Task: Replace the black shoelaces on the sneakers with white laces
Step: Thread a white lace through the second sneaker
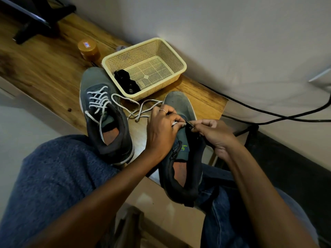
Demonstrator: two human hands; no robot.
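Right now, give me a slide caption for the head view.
Both hands, left hand and right hand, thread a white lace into the second sneaker; first sneaker already relaced.

A cream plastic basket (172, 56) sits on the wooden desk (44, 68) near the wall. Just beside it stands an amber jar (89, 49), and black cables (279, 115) trail past the desk's end.

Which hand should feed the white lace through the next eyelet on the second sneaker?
Probably the left hand: it already pinches the white lace at the sneaker. The right hand grips the eyelet edge, steadying it.
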